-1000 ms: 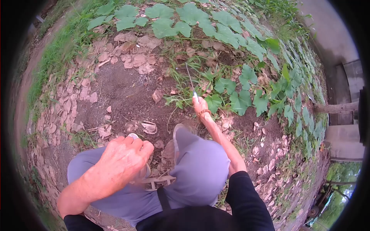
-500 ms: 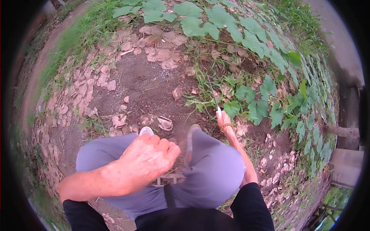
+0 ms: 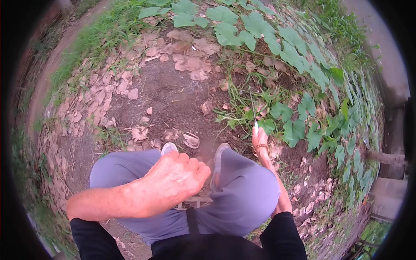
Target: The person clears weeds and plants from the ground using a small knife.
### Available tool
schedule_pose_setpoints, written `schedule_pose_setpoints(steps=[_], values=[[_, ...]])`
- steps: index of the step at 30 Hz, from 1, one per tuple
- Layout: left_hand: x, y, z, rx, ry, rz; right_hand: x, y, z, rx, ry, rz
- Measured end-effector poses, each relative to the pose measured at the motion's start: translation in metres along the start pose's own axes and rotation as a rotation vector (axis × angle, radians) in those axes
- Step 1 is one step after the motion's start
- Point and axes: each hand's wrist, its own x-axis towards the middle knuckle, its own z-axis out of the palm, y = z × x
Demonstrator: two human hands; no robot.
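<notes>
My left hand (image 3: 175, 177) is curled into a fist above my left knee, its back towards me. The inside of the fist is hidden, so I cannot tell what it holds, if anything. My right hand (image 3: 260, 138), with a beaded bracelet at the wrist, reaches past my right knee. It grips a thin-bladed hand tool (image 3: 254, 112), whose narrow blade points away over the soil among green weeds (image 3: 234, 115). Broad-leaved vine plants (image 3: 294, 130) grow just right of the tool. The tool's handle is mostly covered by my fingers.
Dry brown leaves (image 3: 99, 97) lie over the ground at left and ahead. Bare dark soil (image 3: 169, 95) is in front of my shoes (image 3: 169, 148). Larger vines (image 3: 255, 26) spread across the back and right. A pale wall (image 3: 368, 30) and a post (image 3: 383, 157) stand at far right.
The view has shifted slightly, so the ground and plants sit a little further right. My right hand still grips the tool; its blade looks slightly more upright. My left fist stays curled.
</notes>
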Motion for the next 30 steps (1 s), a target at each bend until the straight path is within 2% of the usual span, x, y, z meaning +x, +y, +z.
schedule_pose_setpoints(steps=[4,7,9,11,13,16,18,24,28,29,30], values=[[0.001,-0.002,-0.002,0.001,-0.023,0.019,-0.009,-0.019,0.010,0.085,0.068,0.015],[-0.001,-0.002,0.001,0.014,0.010,0.028,-0.006,-0.039,0.012,0.052,-0.028,0.065],[0.000,-0.001,0.005,0.022,0.050,0.034,0.002,-0.029,0.023,-0.117,-0.105,0.013],[0.001,0.000,0.007,0.005,0.070,0.036,0.008,0.000,0.039,-0.155,-0.155,-0.019],[-0.002,-0.001,0.010,-0.022,0.118,0.009,0.000,-0.005,0.030,-0.179,-0.203,0.087],[-0.005,-0.002,0.014,-0.037,0.145,0.012,-0.014,0.014,0.018,-0.171,-0.211,0.053],[-0.006,-0.002,0.017,-0.022,0.147,0.026,-0.009,0.032,0.015,-0.102,-0.178,-0.020],[-0.006,0.000,0.011,-0.037,0.129,0.042,0.022,0.039,0.022,0.044,-0.050,-0.029],[-0.004,-0.002,0.013,-0.098,0.152,0.056,0.048,-0.008,0.021,0.192,-0.015,-0.006],[-0.003,-0.002,0.009,-0.066,0.108,0.044,0.067,0.006,0.035,0.196,-0.064,0.047],[-0.002,-0.002,0.007,-0.034,0.065,0.033,0.070,-0.005,0.038,0.170,-0.009,0.014]])
